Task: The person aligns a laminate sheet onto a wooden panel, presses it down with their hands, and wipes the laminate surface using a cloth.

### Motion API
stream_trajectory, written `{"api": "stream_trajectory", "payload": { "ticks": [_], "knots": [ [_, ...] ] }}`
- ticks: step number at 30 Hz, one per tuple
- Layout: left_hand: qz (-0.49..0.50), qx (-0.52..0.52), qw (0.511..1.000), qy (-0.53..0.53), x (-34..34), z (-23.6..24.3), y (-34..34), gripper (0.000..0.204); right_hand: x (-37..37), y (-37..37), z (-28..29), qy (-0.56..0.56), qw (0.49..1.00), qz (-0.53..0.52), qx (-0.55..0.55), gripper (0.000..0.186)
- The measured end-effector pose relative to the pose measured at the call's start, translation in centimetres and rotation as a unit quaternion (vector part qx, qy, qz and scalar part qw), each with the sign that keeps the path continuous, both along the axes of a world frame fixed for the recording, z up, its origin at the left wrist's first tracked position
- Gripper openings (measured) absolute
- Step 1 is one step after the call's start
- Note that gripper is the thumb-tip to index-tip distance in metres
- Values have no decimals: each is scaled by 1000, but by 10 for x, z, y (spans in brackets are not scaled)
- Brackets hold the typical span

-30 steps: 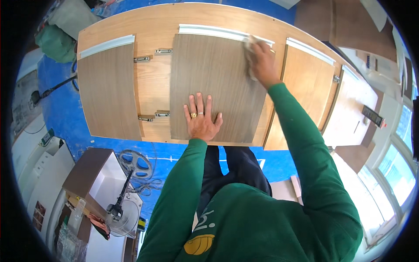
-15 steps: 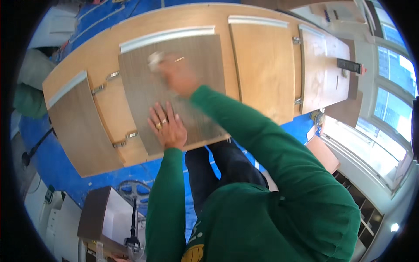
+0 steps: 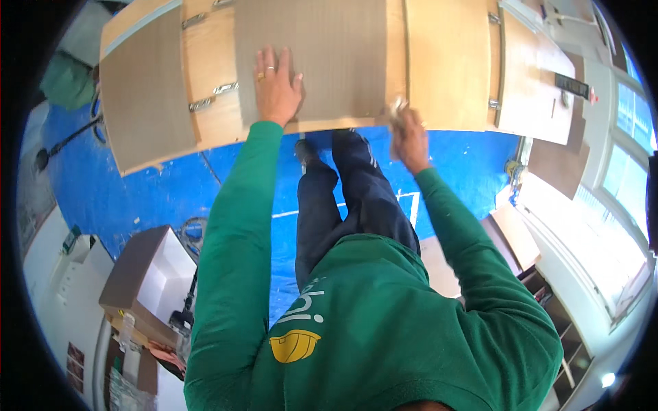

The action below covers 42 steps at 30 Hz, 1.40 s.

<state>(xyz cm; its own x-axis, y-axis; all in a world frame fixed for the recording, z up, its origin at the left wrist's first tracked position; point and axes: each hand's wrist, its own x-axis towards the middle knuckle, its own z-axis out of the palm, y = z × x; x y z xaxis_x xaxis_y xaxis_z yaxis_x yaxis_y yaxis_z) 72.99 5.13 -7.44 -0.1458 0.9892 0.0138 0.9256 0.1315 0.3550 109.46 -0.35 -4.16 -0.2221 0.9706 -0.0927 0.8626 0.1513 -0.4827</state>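
My left hand rests with outstretched fingers on the grey-brown wood-grain panel, near its front left. My right hand, slightly blurred, grips a pale cloth or pad at the panel's front right corner, by the edge of the light wooden worktop. A second grey-brown panel lies to the left, with metal hinges between the two. On the right are a light wood panel and a paler one with a dark bar-shaped object on it.
A blue floor covering surrounds my legs below the worktop. A brown-and-white open box unit stands at lower left beside a black tool. Green fabric lies at upper left, and windows line the right side.
My right hand has swept over the middle panel and down to its front right corner, still gripping the pad. My left hand stays on the panel. The view has tilted, raising the worktop in the picture.
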Motion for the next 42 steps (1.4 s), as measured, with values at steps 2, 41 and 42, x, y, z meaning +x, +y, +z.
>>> {"api": "stream_trajectory", "payload": {
  "ticks": [2, 41, 42],
  "knots": [
    [34, 11, 999, 32, -26, 13, -28, 81, -8, 31, 19, -18, 999, 23, 13, 36],
    [319, -141, 745, -569, -108, -29, -107, 15, -192, 61, -11, 58, 934, 351, 33, 25],
    [312, -133, 774, -535, -111, -31, -105, 16, -165, 76, -14, 22, 945, 327, 10, 26]
  ]
}}
